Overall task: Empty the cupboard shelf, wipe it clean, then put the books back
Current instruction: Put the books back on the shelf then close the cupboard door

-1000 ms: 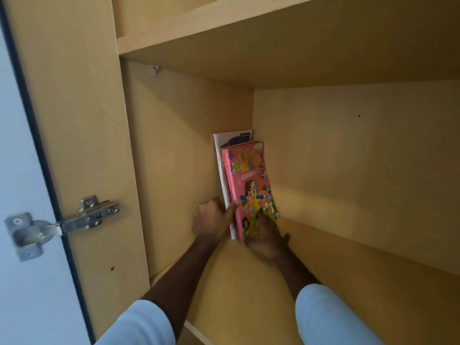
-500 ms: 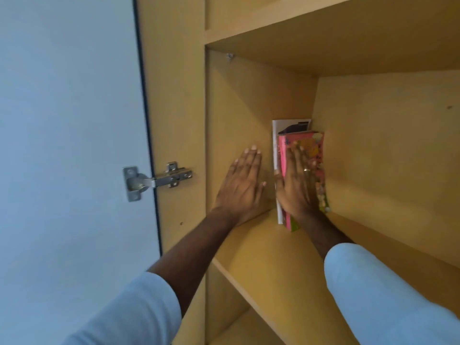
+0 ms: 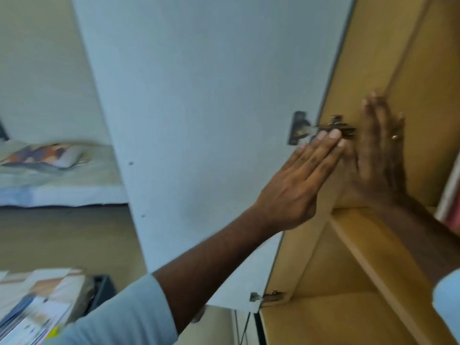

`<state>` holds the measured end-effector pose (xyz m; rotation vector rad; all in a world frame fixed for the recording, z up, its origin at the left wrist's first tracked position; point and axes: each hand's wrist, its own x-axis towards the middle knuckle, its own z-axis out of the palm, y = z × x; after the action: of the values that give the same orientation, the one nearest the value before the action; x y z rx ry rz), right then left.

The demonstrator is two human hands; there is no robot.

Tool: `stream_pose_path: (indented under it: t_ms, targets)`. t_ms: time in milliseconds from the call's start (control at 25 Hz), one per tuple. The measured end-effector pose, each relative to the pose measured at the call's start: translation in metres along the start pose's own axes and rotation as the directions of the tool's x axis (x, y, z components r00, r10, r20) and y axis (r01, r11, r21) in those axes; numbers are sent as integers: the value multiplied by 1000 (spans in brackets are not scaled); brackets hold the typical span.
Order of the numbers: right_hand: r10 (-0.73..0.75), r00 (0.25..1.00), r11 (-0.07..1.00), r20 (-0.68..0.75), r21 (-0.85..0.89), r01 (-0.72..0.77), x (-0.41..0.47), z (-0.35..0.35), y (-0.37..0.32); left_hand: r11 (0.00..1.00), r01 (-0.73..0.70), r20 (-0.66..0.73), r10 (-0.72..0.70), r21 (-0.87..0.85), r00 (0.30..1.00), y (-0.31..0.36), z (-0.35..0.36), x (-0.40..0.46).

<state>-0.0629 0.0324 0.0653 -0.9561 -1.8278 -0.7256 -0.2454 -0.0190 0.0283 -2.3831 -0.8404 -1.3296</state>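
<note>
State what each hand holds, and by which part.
Nothing is held. The left hand and the right hand are both flat, fingers straight, in front of the cupboard's side wall.

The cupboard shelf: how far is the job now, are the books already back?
Partly. Some books stand on the shelf at the right edge of the view. Both hands are empty with straight fingers: the left hand in front of the door hinge, the right hand blurred by the cupboard's side wall. A stack of books and papers lies outside the cupboard at lower left, so more may remain. Wiping cannot be judged.
</note>
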Motion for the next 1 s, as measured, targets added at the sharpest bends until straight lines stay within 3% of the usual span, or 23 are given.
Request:
stream_pose_path:
  t_ms: [160, 320, 400, 480, 560, 680, 720, 800, 1000]
  targets:
    - [-350, 936, 934, 37, 89, 346, 25, 36, -97, 926, 341, -141, -320, 164, 937, -55, -71, -105]
    - [-572, 818, 799, 63, 267, 538, 27, 113, -231, 774, 514, -75, -526, 371, 847, -105, -135, -244]
    - [-641, 766, 726, 47, 361, 586, 9, 155, -304, 671, 585, -31, -645, 455, 764, -124, -164, -322]
    - [-687, 722, 667, 85, 468, 579, -22, 197, -377, 502, 702, -30, -803, 505, 595, -134, -196, -401]
    - [-719, 676, 620, 160, 587, 520, -60, 234, -450, 264, 815, -50, -941, 517, 336, -135, -233, -470]
    - [-751, 597, 584, 282, 705, 402, -118, 268, -541, -61, 794, -13, -998, 605, -66, -125, -289, -545]
    - [-771, 554, 569, 314, 732, 376, -136, 276, -566, -139, 778, -17, -986, 612, -163, -120, -306, -568]
    - [-809, 458, 545, 369, 762, 348, -166, 290, -607, -252, 757, -55, -960, 603, -276, -110, -333, -609]
    - [-880, 328, 451, 343, 820, 353, -201, 322, -688, -455, 724, -174, -885, 519, -431, -93, -371, -677]
